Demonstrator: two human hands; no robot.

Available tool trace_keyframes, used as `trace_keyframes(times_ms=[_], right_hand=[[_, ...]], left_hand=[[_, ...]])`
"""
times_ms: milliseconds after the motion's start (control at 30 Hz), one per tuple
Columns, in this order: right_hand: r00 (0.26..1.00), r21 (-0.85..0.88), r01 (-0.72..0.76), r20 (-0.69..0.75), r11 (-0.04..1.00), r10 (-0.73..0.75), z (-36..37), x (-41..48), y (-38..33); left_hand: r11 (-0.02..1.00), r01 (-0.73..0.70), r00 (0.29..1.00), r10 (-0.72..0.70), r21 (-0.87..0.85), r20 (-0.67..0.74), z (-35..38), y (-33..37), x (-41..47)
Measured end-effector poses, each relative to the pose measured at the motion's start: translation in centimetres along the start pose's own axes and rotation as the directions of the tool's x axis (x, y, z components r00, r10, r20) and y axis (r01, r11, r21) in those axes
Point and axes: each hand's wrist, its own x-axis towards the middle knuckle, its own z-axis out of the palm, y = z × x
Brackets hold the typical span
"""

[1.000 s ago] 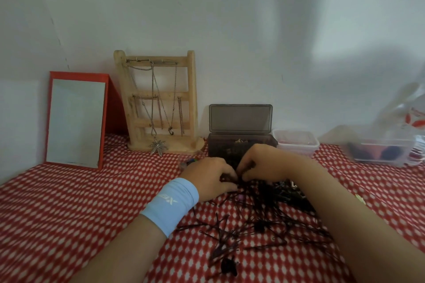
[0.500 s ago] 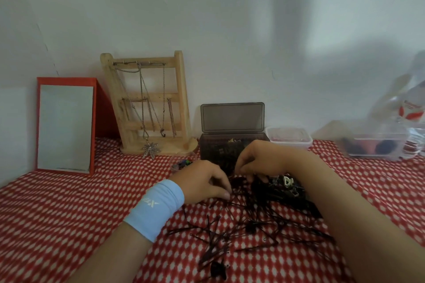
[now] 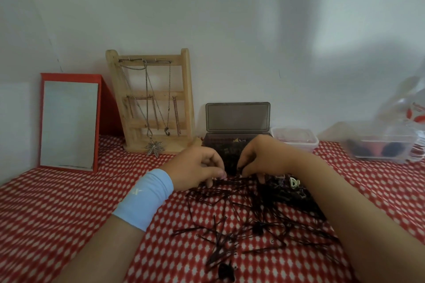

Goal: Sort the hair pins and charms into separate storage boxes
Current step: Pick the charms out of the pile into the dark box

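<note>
Mirror (image 3: 69,122) in a red frame leans against the white wall at ten o'clock on a red and white checked cloth (image 3: 46,213). Just right of it stands a wooden jewellery rack (image 3: 149,103) hung with chains. At the centre, the person's left hand (image 3: 195,167), with a pale blue wristband (image 3: 145,197) behind it, rests fingertips down on the top edge of the hair pins (image 3: 241,218), fingers curled and pinching at the dark strands; whether it has a pin gripped I cannot tell. Close beside it, the right hand (image 3: 264,158) is bent the same way, fingertips pressed into the pile, grip likewise unclear. Behind both hands, at twelve o'clock, a dark storage box (image 3: 236,122) stands with its lid up and small dark items already inside. To its right sits a clear pink-tinted box (image 3: 296,142); what it holds is hard to make out. Pale charms (image 3: 292,182) lie at two o'clock in the pile. At three o'clock, a clear tub (image 3: 379,149). Sorting looks early: most pins remain spread from centre to six o'clock.
</note>
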Motion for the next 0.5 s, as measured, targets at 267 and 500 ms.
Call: trace_keyframes(times_ms=[267, 500], right_hand=[[0.999, 0.040, 0.029, -0.022, 0.999, -0.028, 0.5, 0.2, -0.2], [0.979, 0.010, 0.042, -0.201, 0.999, -0.039, 1.0, 1.0, -0.5]], left_hand=[[0.999, 0.035, 0.999, -0.035, 0.034, 0.000, -0.7, -0.7, 0.1], [0.973, 0.122, 0.923, -0.039, 0.195, -0.382, -3.1, -2.2, -0.5]])
